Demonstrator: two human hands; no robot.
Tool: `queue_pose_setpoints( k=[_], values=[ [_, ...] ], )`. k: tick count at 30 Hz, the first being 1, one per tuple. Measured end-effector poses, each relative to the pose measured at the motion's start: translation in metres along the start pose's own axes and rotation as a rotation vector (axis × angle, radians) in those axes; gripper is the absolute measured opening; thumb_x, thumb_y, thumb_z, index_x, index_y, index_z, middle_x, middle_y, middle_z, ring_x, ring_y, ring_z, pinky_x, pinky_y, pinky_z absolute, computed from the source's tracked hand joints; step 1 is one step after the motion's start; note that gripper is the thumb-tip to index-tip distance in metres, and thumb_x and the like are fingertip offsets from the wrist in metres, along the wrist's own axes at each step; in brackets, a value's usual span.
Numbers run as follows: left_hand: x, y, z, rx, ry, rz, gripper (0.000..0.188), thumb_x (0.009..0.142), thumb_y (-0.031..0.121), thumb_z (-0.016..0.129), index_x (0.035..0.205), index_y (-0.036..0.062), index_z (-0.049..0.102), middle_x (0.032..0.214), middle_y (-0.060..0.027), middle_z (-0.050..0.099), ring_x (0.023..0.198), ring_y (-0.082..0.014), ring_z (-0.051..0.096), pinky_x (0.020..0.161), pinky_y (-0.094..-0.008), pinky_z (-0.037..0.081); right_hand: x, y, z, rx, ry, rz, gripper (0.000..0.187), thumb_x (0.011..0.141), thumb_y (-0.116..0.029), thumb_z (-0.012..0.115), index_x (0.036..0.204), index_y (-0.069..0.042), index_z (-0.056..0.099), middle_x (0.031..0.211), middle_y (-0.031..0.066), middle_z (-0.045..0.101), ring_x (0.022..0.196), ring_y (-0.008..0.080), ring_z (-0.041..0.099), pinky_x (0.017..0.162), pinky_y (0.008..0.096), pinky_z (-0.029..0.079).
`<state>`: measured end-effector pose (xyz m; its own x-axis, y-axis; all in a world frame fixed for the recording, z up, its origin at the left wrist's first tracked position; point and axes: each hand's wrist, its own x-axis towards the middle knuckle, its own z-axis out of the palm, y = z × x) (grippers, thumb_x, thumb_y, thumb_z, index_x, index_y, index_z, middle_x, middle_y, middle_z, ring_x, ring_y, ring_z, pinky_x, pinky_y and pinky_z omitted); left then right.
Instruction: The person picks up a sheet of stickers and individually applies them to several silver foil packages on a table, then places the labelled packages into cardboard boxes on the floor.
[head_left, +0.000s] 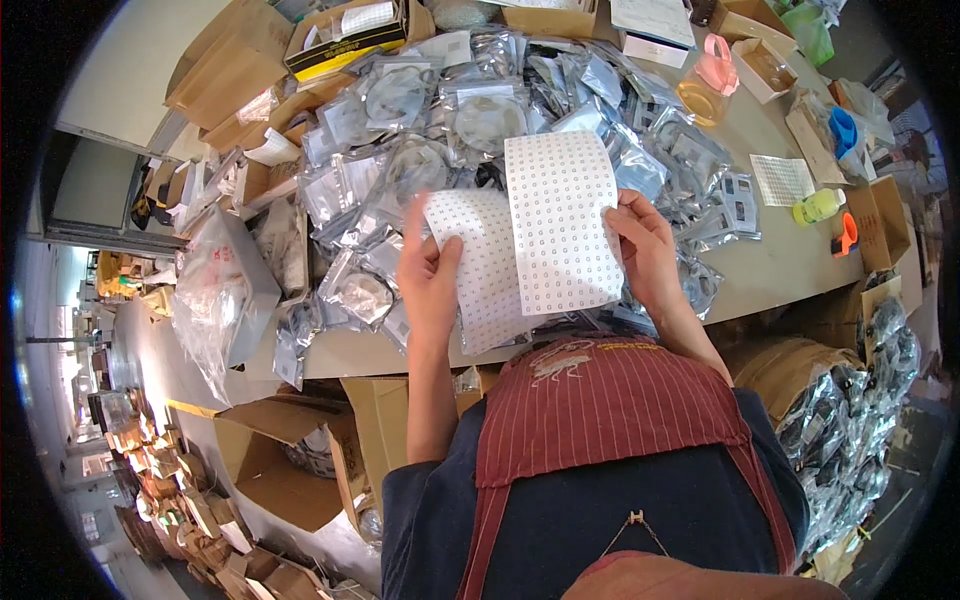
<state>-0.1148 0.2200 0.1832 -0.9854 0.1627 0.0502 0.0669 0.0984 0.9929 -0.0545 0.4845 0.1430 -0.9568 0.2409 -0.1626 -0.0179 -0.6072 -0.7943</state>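
My left hand (pixel 430 285) grips the left edge of a white sheet (pixel 482 265) printed with rows of small dark marks, thumb on its face. In my right hand (pixel 642 240) is a second such sheet (pixel 562 220), pinched at its right edge. Both sheets are held up over the table, the right one slightly higher and overlapping the left one's edge. Behind and beneath them lies a wide heap of clear and silvery plastic bags (pixel 488 118), some with coiled cables inside. The fingertips behind the sheets are partly hidden.
At the back right stands a bottle with a pink lid (pixel 710 80). A yellow-green bottle (pixel 818 206), orange-handled scissors (pixel 846 236) and another printed sheet (pixel 782 180) lie to the right. A grey bin with plastic bags (pixel 232 290) is at left. An open cardboard box (pixel 290 460) sits below the table edge.
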Motion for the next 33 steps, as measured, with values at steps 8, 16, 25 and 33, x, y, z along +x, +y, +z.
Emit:
queue_pose_setpoints(
  k=[8,16,25,33],
  values=[
    [-0.007,-0.011,0.024,-0.164,-0.073,-0.050,0.026,0.098,0.010,0.059,0.119,-0.0028,0.068,0.107,-0.0054,0.071,0.093,-0.0088,0.062,0.084,-0.0232,0.047,-0.011,-0.006,0.014,-0.040,-0.071,-0.050,0.018,0.095,-0.012,0.063,0.112,-0.008,0.058,0.093,-0.0016,0.069,0.084,0.0049,0.062,0.072,0.0213,0.045],
    [-0.015,0.005,0.034,-0.325,-0.164,-0.289,0.036,0.100,0.025,0.059,0.121,-0.0040,0.066,0.104,-0.0061,0.071,0.091,-0.0102,0.063,0.083,-0.0244,0.047,-0.011,-0.003,0.008,-0.028,-0.075,-0.042,0.020,0.096,-0.011,0.063,0.115,-0.008,0.058,0.096,0.0015,0.071,0.088,0.0070,0.063,0.079,0.0233,0.045],
    [-0.017,-0.001,0.038,-0.323,-0.164,-0.217,0.027,0.089,0.007,0.071,0.114,-0.0052,0.069,0.101,-0.0064,0.071,0.088,-0.0093,0.062,0.080,-0.0244,0.048,-0.011,-0.002,0.002,-0.058,-0.026,-0.042,0.025,0.096,-0.011,0.060,0.119,-0.005,0.056,0.094,0.0009,0.069,0.083,0.0069,0.063,0.070,0.0222,0.047],
    [-0.019,-0.001,0.041,-0.256,-0.153,-0.191,0.024,0.089,0.006,0.071,0.110,-0.0055,0.070,0.098,-0.0068,0.071,0.087,-0.0098,0.063,0.080,-0.0246,0.048,-0.008,-0.015,-0.003,-0.046,-0.043,-0.105,0.041,0.092,-0.004,0.062,0.131,-0.005,0.051,0.106,0.0076,0.068,0.093,0.0131,0.063,0.083,0.0273,0.047]
  ],
)
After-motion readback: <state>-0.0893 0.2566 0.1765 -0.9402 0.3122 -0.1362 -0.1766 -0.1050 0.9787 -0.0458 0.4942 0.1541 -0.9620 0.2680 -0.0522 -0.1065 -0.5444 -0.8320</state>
